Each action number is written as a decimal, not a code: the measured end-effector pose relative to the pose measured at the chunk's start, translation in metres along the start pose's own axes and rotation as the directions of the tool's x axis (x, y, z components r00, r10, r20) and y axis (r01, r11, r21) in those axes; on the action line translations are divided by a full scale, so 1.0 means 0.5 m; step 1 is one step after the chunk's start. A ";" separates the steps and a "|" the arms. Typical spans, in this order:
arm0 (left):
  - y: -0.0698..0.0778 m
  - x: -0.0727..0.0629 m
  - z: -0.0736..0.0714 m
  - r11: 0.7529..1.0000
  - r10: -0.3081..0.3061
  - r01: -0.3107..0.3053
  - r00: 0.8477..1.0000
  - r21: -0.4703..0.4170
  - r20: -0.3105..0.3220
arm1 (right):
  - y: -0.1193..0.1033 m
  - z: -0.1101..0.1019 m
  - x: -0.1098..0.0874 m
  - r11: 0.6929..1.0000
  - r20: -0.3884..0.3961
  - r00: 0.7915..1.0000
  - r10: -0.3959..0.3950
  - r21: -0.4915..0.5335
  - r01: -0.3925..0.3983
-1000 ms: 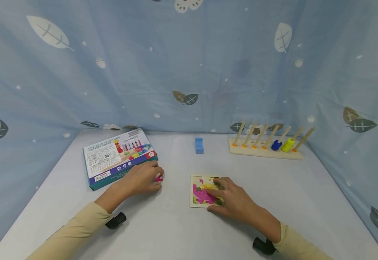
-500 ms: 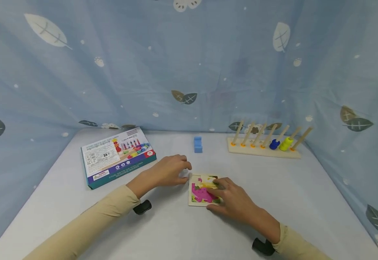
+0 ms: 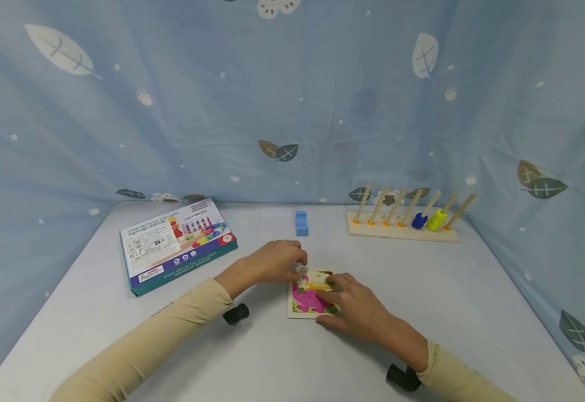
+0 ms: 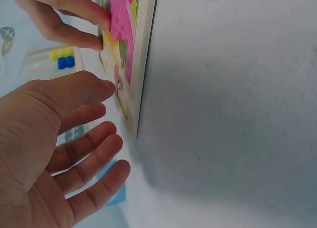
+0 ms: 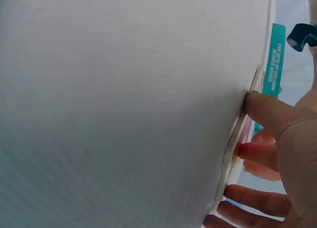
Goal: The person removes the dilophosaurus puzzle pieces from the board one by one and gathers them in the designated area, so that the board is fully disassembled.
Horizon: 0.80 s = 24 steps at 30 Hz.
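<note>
A square wooden jigsaw puzzle (image 3: 303,305) with a pink dinosaur picture lies on the white table. My right hand (image 3: 360,310) rests over its right side. In the right wrist view, the thumb sits at the front edge, the index finger touches the surface and other fingers lie by the right edge. My left hand (image 3: 274,262) is at the far left corner, its thumb (image 4: 106,89) right at the puzzle surface. The other fingers spread loosely beyond the board edge, and nothing shows between them. Near the thumb is a pink patch; pale wood shows in that corner.
A teal and white toy box (image 3: 178,243) lies at the left. Blue blocks (image 3: 301,223) stand behind the puzzle. At the back right is a wooden peg board (image 3: 403,231) with blue beads (image 3: 420,221) and yellow beads (image 3: 436,220). A patterned blue curtain (image 3: 322,111) hangs behind.
My left hand, which held a small pink and white piece beside the box, has moved right to the puzzle's far left corner. That piece no longer shows. My right hand has stayed on the puzzle.
</note>
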<state>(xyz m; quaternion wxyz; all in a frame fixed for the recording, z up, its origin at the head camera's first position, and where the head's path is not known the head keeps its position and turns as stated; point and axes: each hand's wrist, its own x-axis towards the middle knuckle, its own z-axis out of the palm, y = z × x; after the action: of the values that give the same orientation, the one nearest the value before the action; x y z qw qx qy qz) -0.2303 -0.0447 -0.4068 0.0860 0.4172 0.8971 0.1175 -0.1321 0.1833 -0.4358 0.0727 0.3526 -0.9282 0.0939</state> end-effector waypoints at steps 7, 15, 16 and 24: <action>0.008 0.013 0.011 0.999 0.031 -0.031 0.999 0.013 0.007 | 0.001 -0.001 -0.001 1.000 -0.003 1.000 -0.002 0.005 0.002; 0.011 0.021 0.012 1.000 0.021 -0.022 1.000 0.022 0.022 | 0.002 -0.001 0.002 1.000 -0.007 1.000 -0.014 -0.004 0.014; 0.011 0.021 0.012 0.999 0.023 -0.023 0.999 0.026 0.022 | 0.002 -0.001 0.002 1.000 -0.007 1.000 -0.014 -0.004 0.014; 0.017 0.023 0.017 0.997 0.047 -0.047 0.999 0.068 0.001 | 0.002 -0.004 0.003 1.000 0.007 1.000 -0.011 -0.007 0.011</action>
<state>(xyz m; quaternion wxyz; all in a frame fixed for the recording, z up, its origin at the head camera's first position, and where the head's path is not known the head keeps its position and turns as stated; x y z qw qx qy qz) -0.2293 -0.0294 -0.4130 0.0689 0.4410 0.8905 0.0890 -0.1335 0.1836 -0.4335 0.0713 0.3579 -0.9268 0.0890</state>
